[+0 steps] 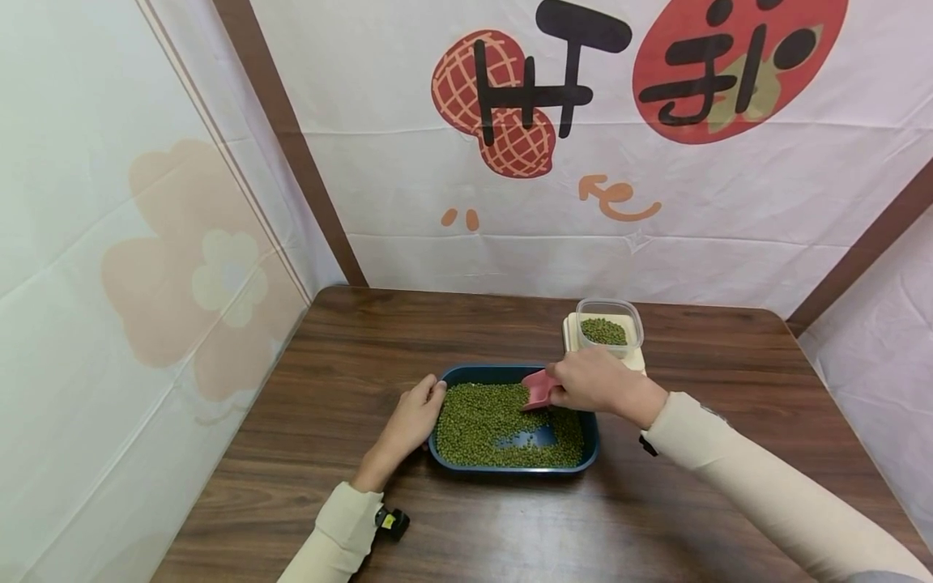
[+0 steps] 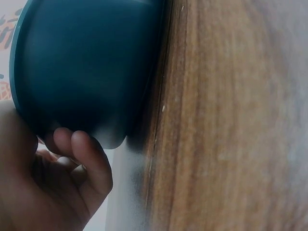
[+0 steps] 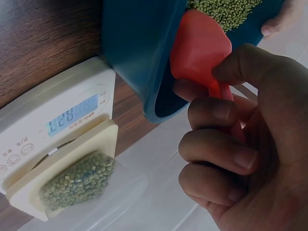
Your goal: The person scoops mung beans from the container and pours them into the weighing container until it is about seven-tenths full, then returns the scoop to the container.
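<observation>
A blue plastic tray [image 1: 510, 470] of green mung beans [image 1: 474, 425] sits on the table. My left hand [image 1: 411, 417] grips its left rim; in the left wrist view the fingers [image 2: 91, 163] curl against the outer wall. With my right hand [image 1: 598, 380] I hold a pink scoop [image 1: 539, 389] by its handle over the tray's back right part. The right wrist view has the scoop's blade [image 3: 199, 45] tipped down inside the rim, its contents hidden. Part of the tray's floor shows bare near the front right.
Behind the tray's right end stands a white kitchen scale [image 3: 29, 120] with a lit display [image 3: 72, 115]. On it rests a clear plastic container [image 1: 640, 328] holding some beans [image 1: 603, 330]. A printed cloth [image 1: 408, 259] hangs behind the wooden table [image 1: 350, 340].
</observation>
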Motion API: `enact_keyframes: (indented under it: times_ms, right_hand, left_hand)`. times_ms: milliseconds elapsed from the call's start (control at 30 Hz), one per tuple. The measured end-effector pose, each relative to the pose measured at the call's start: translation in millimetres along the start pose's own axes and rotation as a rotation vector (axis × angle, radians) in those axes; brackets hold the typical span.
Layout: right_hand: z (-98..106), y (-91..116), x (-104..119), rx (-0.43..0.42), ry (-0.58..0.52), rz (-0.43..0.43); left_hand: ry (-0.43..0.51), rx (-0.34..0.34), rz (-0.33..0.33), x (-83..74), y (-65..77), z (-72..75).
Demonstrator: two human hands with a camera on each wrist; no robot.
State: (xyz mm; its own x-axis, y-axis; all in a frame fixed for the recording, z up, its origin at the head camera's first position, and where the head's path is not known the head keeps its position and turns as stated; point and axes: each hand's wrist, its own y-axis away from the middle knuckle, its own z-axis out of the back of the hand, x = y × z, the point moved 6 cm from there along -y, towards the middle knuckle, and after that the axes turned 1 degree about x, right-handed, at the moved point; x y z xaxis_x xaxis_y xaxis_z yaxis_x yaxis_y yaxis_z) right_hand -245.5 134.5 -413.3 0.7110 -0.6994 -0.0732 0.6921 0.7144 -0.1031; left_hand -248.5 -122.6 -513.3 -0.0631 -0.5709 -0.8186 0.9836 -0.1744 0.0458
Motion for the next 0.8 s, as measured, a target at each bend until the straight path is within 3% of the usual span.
enact_keyframes:
  times_ms: [267, 800]
  right_hand:
    - [-3.6, -5.7, 3.0, 0.047, -0.037, -0.004]
    - [-10.4, -21.5, 12.7, 0.033, -0.064, 0.015]
  left_hand:
    - [-0.002, 0.004, 0.0, 1.0, 0.2, -0.2]
    - [0.0, 0.0, -0.005, -0.3, -0.6, -0.4]
